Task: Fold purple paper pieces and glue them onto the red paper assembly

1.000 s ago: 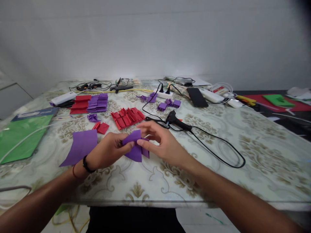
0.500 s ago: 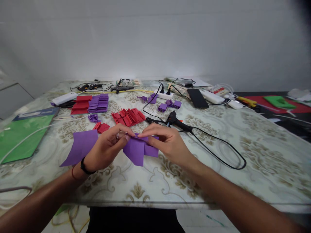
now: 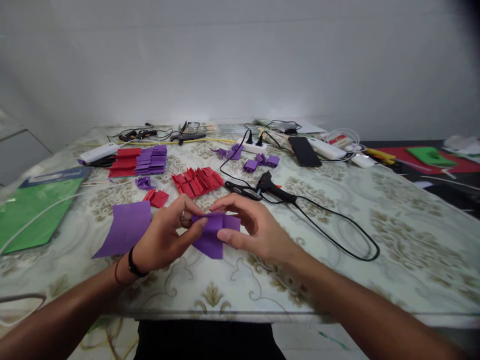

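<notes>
Between my hands is a folded piece of purple paper (image 3: 212, 235), held just above the table. My left hand (image 3: 173, 226) pinches its left upper edge between thumb and forefinger. With thumb in front and fingers behind, my right hand (image 3: 255, 227) grips its right part. A flat purple sheet (image 3: 129, 225) lies beside my left wrist. Beyond my hands sits a pleated red paper piece (image 3: 197, 181), with small red folded pieces (image 3: 156, 197) to its left. Behind my right hand lie a black glue gun (image 3: 275, 189) and black-handled scissors (image 3: 243, 190), their blades not visible.
Folded red strips (image 3: 125, 162) and purple strips (image 3: 152, 160) lie at the back left, near a green packet (image 3: 41, 210). A white power strip (image 3: 253, 146), purple folded bits (image 3: 261, 161) and a phone (image 3: 304, 151) are farther back. The glue gun's cord (image 3: 348, 232) loops rightward.
The purple paper's top part has been turned and its front now stands more upright. My right thumb has moved down onto its front, while my left hand keeps its pinch.
</notes>
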`<state>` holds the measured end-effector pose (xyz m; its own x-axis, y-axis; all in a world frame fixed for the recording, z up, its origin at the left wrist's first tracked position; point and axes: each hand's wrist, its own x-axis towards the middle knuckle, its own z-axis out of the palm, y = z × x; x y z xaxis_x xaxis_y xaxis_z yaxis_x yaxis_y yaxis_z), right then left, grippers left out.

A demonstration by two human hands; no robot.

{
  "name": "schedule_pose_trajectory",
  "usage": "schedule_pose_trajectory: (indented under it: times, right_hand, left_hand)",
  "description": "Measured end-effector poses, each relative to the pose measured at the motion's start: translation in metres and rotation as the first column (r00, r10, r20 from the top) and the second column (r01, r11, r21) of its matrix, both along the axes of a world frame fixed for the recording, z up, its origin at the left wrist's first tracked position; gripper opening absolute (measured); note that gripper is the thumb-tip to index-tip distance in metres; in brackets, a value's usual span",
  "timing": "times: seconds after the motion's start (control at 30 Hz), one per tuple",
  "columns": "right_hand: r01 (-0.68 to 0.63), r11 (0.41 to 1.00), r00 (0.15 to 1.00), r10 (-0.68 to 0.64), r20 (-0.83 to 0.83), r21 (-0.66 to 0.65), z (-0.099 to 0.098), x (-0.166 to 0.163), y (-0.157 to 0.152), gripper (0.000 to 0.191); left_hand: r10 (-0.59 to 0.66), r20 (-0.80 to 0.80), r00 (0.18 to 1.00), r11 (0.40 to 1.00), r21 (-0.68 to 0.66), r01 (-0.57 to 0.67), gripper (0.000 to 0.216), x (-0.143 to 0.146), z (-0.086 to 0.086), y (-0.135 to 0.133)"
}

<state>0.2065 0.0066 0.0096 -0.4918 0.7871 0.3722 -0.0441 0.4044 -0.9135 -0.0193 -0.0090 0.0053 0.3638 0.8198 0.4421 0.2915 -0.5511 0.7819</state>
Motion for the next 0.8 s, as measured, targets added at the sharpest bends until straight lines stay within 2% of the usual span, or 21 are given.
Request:
schedule_pose_trajectory:
  times: [0.1,0.2,0.27,0.53,0.8]
  right_hand:
    - [0.046,0.997,0.998,-0.049,0.040,0.062,0.003,-0.002,-0.002,0.030]
    - [0.123,0.986,0.990,-0.130,0.059,0.114,0.003,-0.003,-0.001,0.012]
    - [0.134,0.986,0.989,-0.139,0.046,0.100,0.001,-0.003,0.000,0.009]
    - [0.077,0.997,0.997,-0.078,-0.026,-0.027,-0.001,0.001,0.007,0.009]
    - [0.069,0.998,0.998,-0.069,0.007,-0.004,0.001,0.006,0.002,0.020]
  left_hand:
    - [0.044,0.016,0.999,0.999,-0.018,-0.044,0.011,0.000,-0.001,-0.001]
    - [-0.039,0.091,0.995,0.987,-0.154,0.053,0.009,0.002,0.001,-0.001]
    - [-0.087,0.133,0.987,0.973,-0.200,0.113,0.007,0.002,0.003,-0.001]
    - [-0.152,0.218,0.964,0.973,-0.138,0.185,0.006,0.000,0.005,0.001]
    - [-0.129,0.176,0.976,0.984,-0.099,0.147,0.012,-0.004,0.012,0.001]
